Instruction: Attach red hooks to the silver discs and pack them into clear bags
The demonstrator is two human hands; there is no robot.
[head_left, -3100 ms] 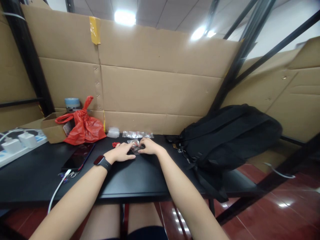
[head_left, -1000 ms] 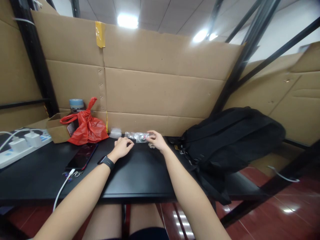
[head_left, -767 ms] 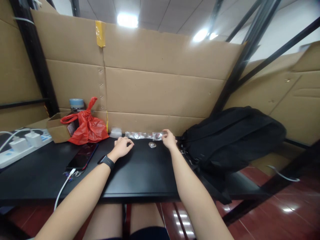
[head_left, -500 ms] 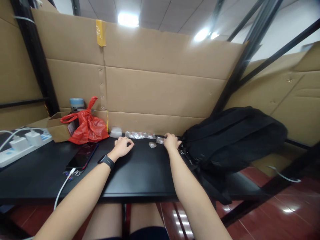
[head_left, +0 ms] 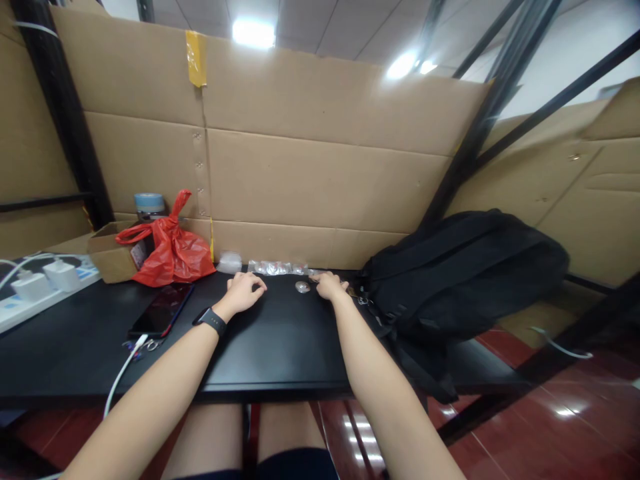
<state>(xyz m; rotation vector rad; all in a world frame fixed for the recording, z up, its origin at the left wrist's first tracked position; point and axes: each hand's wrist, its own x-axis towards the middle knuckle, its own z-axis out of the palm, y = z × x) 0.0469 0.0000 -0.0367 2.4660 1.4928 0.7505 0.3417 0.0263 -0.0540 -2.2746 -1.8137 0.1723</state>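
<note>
My left hand (head_left: 243, 292), with a dark watch (head_left: 210, 320) on the wrist, rests on the black table, fingers loosely curled and a gap between thumb and forefinger. Nothing is in it. My right hand (head_left: 331, 285) is closed with its fingertips at a small clear packet (head_left: 315, 273), which it partly covers. Just left of those fingers lies a small round clear piece (head_left: 303, 287). A row of small clear, shiny packets (head_left: 277, 268) runs along the back of the table. Behind my left hand is a stack of translucent pieces (head_left: 230, 262).
A black backpack (head_left: 465, 287) stands at the right. To the left are a red plastic bag (head_left: 175, 250), a cardboard box (head_left: 113, 253), a phone (head_left: 161, 310) with a white cable (head_left: 117, 383), and a power strip (head_left: 60, 287). A cardboard wall (head_left: 310, 167) closes off the back.
My right hand has shifted left over the small clear packet, and its fingers have drawn closer together. My left hand stays in place. The view has shifted slightly.
</note>
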